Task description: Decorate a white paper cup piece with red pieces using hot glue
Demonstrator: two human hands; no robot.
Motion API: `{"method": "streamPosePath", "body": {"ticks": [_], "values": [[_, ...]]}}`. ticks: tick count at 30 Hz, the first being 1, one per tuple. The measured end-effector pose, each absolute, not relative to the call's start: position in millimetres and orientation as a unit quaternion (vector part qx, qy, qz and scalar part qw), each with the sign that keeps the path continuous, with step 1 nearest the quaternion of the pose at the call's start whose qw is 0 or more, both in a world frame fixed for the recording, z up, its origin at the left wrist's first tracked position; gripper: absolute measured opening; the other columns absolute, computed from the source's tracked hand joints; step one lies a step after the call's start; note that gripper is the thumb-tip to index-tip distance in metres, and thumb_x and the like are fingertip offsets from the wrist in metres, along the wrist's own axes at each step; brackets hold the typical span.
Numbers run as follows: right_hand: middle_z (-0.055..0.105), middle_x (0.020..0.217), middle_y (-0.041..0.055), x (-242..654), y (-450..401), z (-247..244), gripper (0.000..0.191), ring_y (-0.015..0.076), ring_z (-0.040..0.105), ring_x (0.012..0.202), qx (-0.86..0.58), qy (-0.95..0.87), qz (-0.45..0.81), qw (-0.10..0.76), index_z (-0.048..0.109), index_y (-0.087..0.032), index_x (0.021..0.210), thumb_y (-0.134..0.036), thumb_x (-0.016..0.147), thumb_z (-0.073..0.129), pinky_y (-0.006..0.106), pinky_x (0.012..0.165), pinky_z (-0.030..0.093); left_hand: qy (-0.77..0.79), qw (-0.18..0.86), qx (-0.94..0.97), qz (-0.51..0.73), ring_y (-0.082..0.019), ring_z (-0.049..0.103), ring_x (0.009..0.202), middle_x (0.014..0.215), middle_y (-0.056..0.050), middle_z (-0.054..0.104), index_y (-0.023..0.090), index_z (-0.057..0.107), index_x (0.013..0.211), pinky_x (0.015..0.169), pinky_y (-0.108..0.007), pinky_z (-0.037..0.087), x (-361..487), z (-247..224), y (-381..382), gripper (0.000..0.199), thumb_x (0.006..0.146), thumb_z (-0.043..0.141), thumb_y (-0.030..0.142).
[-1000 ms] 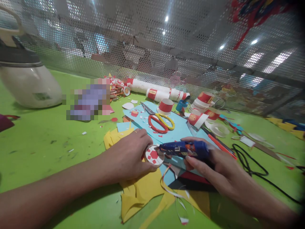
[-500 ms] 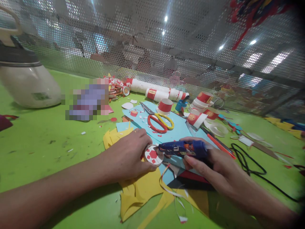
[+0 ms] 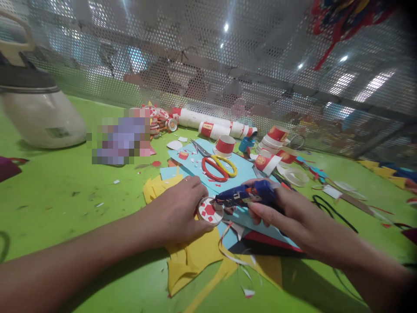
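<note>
Since the earlier frame, the right hand [image 3: 286,211] has raised the back of the glue gun [image 3: 249,193] and shifted it slightly left, its nozzle staying at the disc's upper right edge; whether they touch is unclear. That hand is wrapped around the gun. Thumb and fingers of the left hand [image 3: 184,206] grip the red-and-white disc [image 3: 208,213] above yellow paper [image 3: 198,258]. Beyond them, scissors [image 3: 214,157] lie on blue paper [image 3: 246,169], near an upturned cup [image 3: 224,145].
</note>
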State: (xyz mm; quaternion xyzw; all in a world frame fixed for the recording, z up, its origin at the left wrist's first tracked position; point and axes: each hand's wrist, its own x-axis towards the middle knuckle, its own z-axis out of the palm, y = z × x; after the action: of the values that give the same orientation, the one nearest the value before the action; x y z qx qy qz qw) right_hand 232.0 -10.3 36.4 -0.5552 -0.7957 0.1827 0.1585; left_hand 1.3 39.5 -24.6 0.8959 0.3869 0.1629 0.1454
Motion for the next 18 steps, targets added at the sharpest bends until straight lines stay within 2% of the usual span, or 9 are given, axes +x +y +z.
{"method": "streamPosePath", "body": {"ticks": [6, 9, 14, 18], "values": [[0.060, 0.076, 0.0035, 223, 5, 59, 0.034, 0.0163, 0.054, 0.066, -0.542, -0.821, 0.167, 0.069, 0.055, -0.019, 0.082, -0.048, 0.094, 0.040, 0.029, 0.059, 0.046, 0.373, 0.139, 0.900, 0.177, -0.022, 0.050, 0.085, 0.092, -0.008, 0.052, 0.016, 0.054, 0.086, 0.070, -0.034, 0.043, 1, -26, 40, 0.029, 0.077, 0.061, 0.043], [0.061, 0.074, 0.0032, 220, 13, 69, 0.034, 0.0154, 0.054, 0.062, -0.545, -0.823, 0.158, 0.030, 0.054, -0.020, 0.082, -0.050, 0.092, 0.042, 0.027, 0.053, 0.044, 0.372, 0.143, 0.898, 0.185, -0.023, 0.051, 0.085, 0.092, -0.008, 0.053, 0.016, 0.055, 0.086, 0.071, -0.034, 0.043, 0, -25, 40, 0.029, 0.076, 0.062, 0.043], [0.061, 0.067, 0.0001, 206, 25, 85, 0.029, 0.0122, 0.055, 0.054, -0.518, -0.828, 0.215, -0.012, 0.053, -0.020, 0.079, -0.044, 0.092, 0.045, 0.023, 0.048, 0.042, 0.369, 0.153, 0.897, 0.191, -0.023, 0.051, 0.087, 0.093, -0.008, 0.054, 0.017, 0.057, 0.086, 0.073, -0.034, 0.044, 1, -24, 40, 0.029, 0.076, 0.062, 0.044], [0.060, 0.067, 0.0017, 199, 28, 99, 0.027, 0.0142, 0.054, 0.056, -0.494, -0.852, 0.166, -0.051, 0.056, -0.020, 0.074, -0.042, 0.089, 0.049, 0.024, 0.046, 0.039, 0.375, 0.158, 0.893, 0.192, -0.024, 0.052, 0.086, 0.090, -0.008, 0.054, 0.017, 0.057, 0.085, 0.072, -0.034, 0.044, 2, -22, 39, 0.029, 0.077, 0.060, 0.044]]}}
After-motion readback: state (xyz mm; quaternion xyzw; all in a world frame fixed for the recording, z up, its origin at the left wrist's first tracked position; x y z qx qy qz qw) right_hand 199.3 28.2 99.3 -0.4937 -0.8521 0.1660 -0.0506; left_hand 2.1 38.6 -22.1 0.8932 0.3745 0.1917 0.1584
